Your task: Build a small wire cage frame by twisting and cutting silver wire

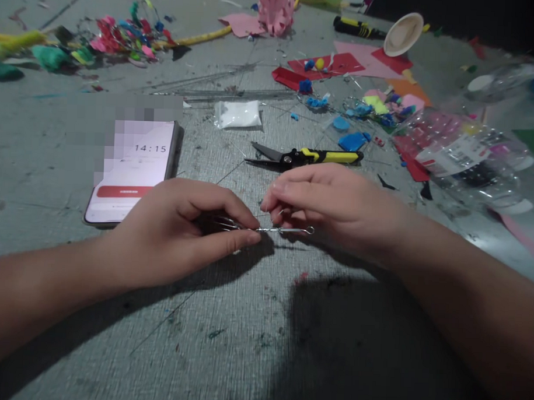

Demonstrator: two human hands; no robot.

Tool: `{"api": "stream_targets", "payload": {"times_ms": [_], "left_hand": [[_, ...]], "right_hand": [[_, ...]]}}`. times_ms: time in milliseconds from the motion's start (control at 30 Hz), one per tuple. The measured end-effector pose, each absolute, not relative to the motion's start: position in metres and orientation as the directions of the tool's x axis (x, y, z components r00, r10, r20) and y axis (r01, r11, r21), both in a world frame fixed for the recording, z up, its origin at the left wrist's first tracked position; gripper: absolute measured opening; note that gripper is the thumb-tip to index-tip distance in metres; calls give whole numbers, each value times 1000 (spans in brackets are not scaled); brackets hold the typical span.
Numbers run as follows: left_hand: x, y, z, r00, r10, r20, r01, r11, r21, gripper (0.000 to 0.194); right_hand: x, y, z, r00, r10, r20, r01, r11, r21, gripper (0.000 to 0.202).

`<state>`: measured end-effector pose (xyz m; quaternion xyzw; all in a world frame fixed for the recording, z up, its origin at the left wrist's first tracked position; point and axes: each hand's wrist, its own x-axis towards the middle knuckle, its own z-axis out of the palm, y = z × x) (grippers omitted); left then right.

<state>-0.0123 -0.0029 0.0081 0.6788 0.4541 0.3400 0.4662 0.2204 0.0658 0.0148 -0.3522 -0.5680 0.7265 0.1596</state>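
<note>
My left hand (173, 234) is closed, with thumb and forefinger pinching a thin silvery twisted wire (270, 229). Loose strands of it spread back under my left palm, and a small round loop forms its right end. Curled in beside that loop is my right hand (332, 205), its fingertips drawn together around a fine bent strand of the wire; the exact grip is partly hidden. Just beyond my right hand lie scissors (303, 157) with yellow and black handles, blades apart. A lit phone (134, 172) lies flat behind my left wrist.
Past the scissors is a small clear packet with white contents (239, 114). Clear plastic bottles (461, 154) lie at right among red and pink paper scraps (328, 65). Long straight wires (227, 93) cross the table; colourful clay-and-wire pieces (124, 34) lie at far left.
</note>
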Motion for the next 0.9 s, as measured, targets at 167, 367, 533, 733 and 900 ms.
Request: {"api": "stream_targets", "payload": {"times_ms": [167,367,533,733,900], "left_hand": [[-16,-2,4,342,937,68,468,-233,853,4],[-16,0,6,346,937,49,456,-214,864,6],[-15,0,6,268,963,-22,424,-97,901,6],[-13,4,3,206,975,-87,359,7,933,8],[-14,3,3,207,973,-101,339,26,940,7]], "right_hand": [[220,62,21,-636,735,-237,235,-108,-966,33],[219,59,27,-640,767,-39,233,146,-961,13],[222,63,20,-635,772,-11,193,146,-970,15],[223,70,-2,-624,774,-106,102,-55,-993,9],[220,66,2,-599,800,-31,116,48,-992,3]]}}
